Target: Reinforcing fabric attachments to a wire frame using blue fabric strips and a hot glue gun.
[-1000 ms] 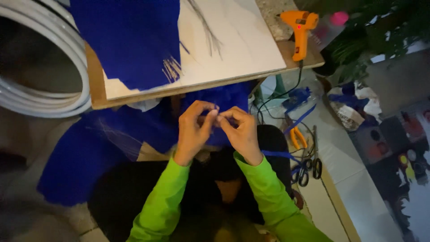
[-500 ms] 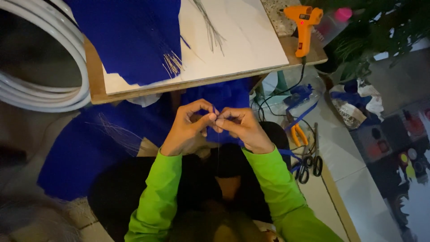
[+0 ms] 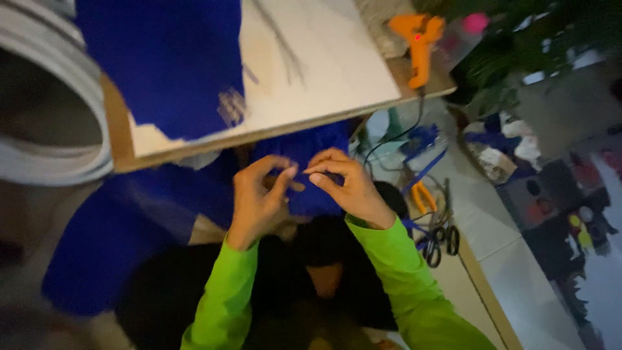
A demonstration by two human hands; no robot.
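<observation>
Left hand (image 3: 259, 201) and right hand (image 3: 350, 188) are pinching fingertips together on something too small and blurred to identify, above the blue fabric (image 3: 311, 175) in the lap. Glue gun (image 3: 418, 45) is sitting untouched on the board (image 3: 324, 71); work looks mid-way.

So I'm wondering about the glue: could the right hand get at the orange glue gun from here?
Probably yes: the glue gun stands at the board's near corner, nothing between it and the right hand, though both hands are busy.
</observation>
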